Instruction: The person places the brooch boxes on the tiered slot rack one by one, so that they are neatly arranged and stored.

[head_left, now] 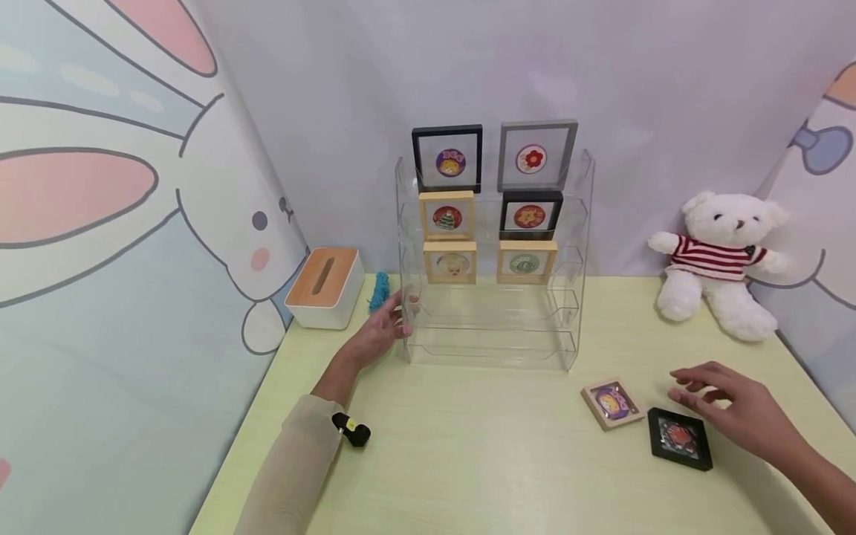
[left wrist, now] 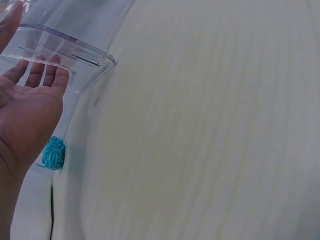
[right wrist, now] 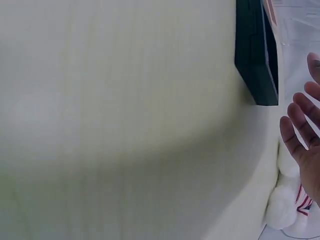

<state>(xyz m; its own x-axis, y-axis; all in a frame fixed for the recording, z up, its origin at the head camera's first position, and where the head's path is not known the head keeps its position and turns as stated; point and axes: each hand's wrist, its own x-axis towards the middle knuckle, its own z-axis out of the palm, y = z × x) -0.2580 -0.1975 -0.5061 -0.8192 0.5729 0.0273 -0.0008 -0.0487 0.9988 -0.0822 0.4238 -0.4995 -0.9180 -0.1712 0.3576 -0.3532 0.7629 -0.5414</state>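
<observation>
A clear tiered display rack (head_left: 495,338) stands upright mid-table, holding several small square picture frames. My left hand (head_left: 383,331) grips the rack's lower left side; in the left wrist view its fingers (left wrist: 49,75) show at the transparent edge. On the right, my right hand (head_left: 738,409) hovers with loosely bent fingers and holds nothing. Close by it, a black frame (head_left: 680,438) with a red picture lies flat on the table. A light wooden frame (head_left: 611,403) with a purple bear picture lies just left of that one. The black frame's side (right wrist: 255,55) also appears in the right wrist view.
A white tissue box (head_left: 325,290) with a wooden lid stands at the back left, beside a blue yarn bundle (head_left: 379,291). At the back right sits a white teddy bear (head_left: 718,264) in a striped sweater. A pale curtain (head_left: 334,111) hangs behind the table.
</observation>
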